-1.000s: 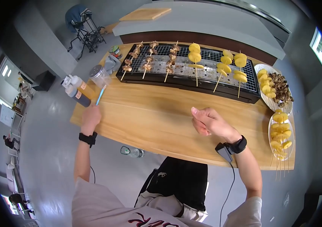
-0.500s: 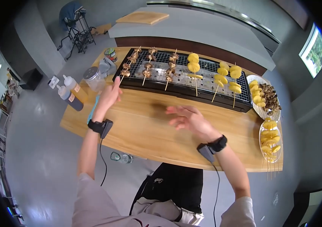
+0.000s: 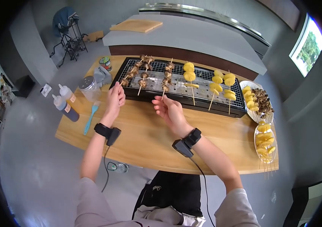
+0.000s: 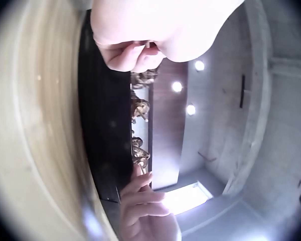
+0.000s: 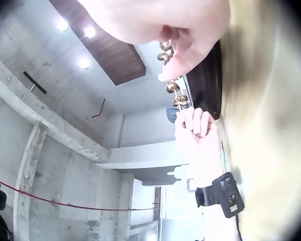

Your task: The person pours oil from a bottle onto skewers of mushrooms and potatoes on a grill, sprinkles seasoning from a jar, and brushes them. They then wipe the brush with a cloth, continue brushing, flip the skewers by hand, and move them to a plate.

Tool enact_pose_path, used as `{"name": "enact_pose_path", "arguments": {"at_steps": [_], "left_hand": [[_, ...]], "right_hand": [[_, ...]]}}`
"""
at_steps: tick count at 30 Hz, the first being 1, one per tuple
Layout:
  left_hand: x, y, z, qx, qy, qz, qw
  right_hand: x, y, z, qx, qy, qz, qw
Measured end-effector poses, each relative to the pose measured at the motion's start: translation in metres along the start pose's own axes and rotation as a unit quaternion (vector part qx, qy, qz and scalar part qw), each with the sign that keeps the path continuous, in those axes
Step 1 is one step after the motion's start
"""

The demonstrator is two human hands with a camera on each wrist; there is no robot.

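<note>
In the head view, my left hand point(image 3: 114, 101) pinches the lower stick end of the leftmost mushroom skewer point(image 3: 133, 70). That skewer slants over the grill's left end, its top close to the second mushroom skewer point(image 3: 143, 75). My right hand point(image 3: 172, 113) is at the grill's front edge, thumb and index finger pinching the stick end of the third mushroom skewer point(image 3: 167, 75). The left wrist view shows the right hand's fingertips point(image 4: 135, 173) right at that stick. Beneath the skewers is the black grill point(image 3: 202, 104) with its wire mesh.
Potato-slice skewers point(image 3: 216, 87) lie on the grill's right half. At the right stand a plate of skewers point(image 3: 247, 86) and an oval plate point(image 3: 275, 151). On the left are sauce bottles point(image 3: 65, 108), a shaker jar point(image 3: 90, 89) and a blue brush point(image 3: 90, 120).
My left hand has left the blue brush and moved up to the leftmost skewer, whose top now leans further right. My right hand has moved left to the third skewer's stick.
</note>
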State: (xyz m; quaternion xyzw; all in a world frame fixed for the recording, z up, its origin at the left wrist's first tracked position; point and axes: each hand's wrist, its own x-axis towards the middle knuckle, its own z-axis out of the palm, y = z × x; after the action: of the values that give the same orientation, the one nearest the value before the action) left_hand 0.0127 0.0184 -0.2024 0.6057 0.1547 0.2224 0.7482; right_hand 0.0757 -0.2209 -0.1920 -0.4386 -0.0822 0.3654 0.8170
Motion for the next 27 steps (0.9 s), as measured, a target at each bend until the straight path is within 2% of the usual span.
{"name": "enact_pose_path", "arguments": {"at_steps": [1,2,6,13,19,27], "left_hand": [[0.003,-0.006,-0.003,-0.081,-0.017,0.0,0.997],[0.001,-0.006,-0.002,-0.108,-0.025,0.001,0.994],[-0.004,-0.01,0.001,-0.142,-0.042,0.016,0.989],[-0.013,-0.011,0.011,-0.13,-0.017,0.001,0.991],[-0.017,-0.013,0.011,-0.143,-0.056,0.004,0.988],[-0.018,-0.013,0.01,-0.107,-0.049,0.021,0.993]], "right_hand": [[-0.001,0.001,0.001,0.001,-0.004,-0.001,1.0],[-0.003,0.0,0.003,-0.008,0.004,-0.002,1.0],[-0.001,-0.007,0.002,0.033,0.002,0.024,0.999],[0.004,-0.01,-0.006,0.017,-0.016,0.033,0.999],[0.004,-0.006,-0.005,-0.013,0.012,-0.002,1.0],[0.016,0.011,-0.017,-0.079,0.002,-0.034,0.996]]}}
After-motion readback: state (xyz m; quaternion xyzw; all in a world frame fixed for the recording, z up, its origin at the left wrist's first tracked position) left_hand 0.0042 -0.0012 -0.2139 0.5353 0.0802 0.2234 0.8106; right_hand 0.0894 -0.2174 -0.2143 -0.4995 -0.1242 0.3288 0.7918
